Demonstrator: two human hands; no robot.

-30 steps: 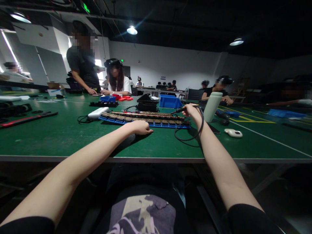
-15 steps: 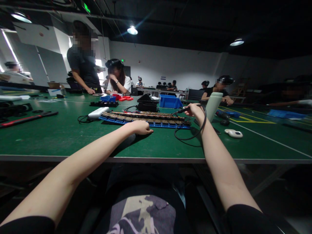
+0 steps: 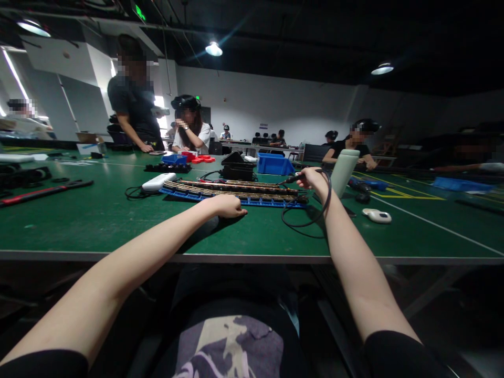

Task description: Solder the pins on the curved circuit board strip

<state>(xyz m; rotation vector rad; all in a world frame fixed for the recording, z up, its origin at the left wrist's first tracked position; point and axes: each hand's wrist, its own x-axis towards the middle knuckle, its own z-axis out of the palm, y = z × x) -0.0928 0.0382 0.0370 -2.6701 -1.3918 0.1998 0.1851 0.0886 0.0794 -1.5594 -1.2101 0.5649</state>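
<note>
A long, slightly curved blue rack lies across the green table, with gold-coloured strips and dark parts along it. My left hand rests at its near edge, fingers curled; whatever they may hold is hidden. On the right, my right hand is closed on a dark pen-like tool, whose tip points left over the rack's right part. A black cable loops from the tool down onto the table and back past my right wrist.
Behind the rack sit a black box and a blue bin. A pale green bottle stands beside my right forearm. A white device is left of the rack; a red-and-black tool lies far left. Several people are beyond.
</note>
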